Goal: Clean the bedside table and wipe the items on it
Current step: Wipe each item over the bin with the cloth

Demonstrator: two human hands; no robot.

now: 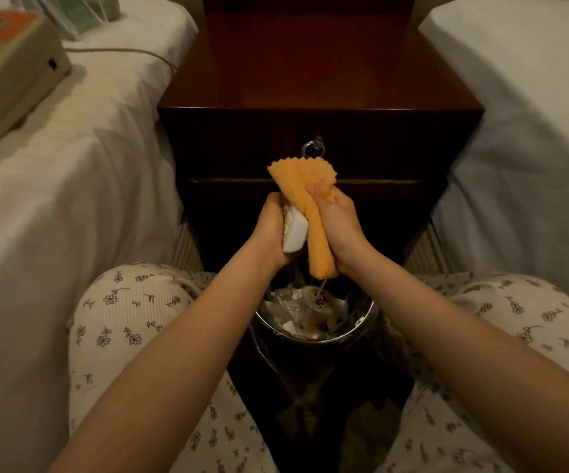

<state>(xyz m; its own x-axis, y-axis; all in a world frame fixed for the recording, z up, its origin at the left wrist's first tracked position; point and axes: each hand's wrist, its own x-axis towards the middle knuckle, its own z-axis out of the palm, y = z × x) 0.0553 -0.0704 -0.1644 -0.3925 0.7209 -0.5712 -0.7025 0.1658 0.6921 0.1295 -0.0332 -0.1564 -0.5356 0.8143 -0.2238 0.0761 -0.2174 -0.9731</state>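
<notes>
Seemingly midway, from the head view: the left hand (271,230) is gripping a small white item (296,233) over the bin (313,337), while the right hand (342,230) is squeezing the orange cloth (305,196) against it. A box (6,66) is lying on the bed (88,172). Dim light is hiding whether the worktop (310,80) is wiped, and fingers are covering much of the item.
</notes>
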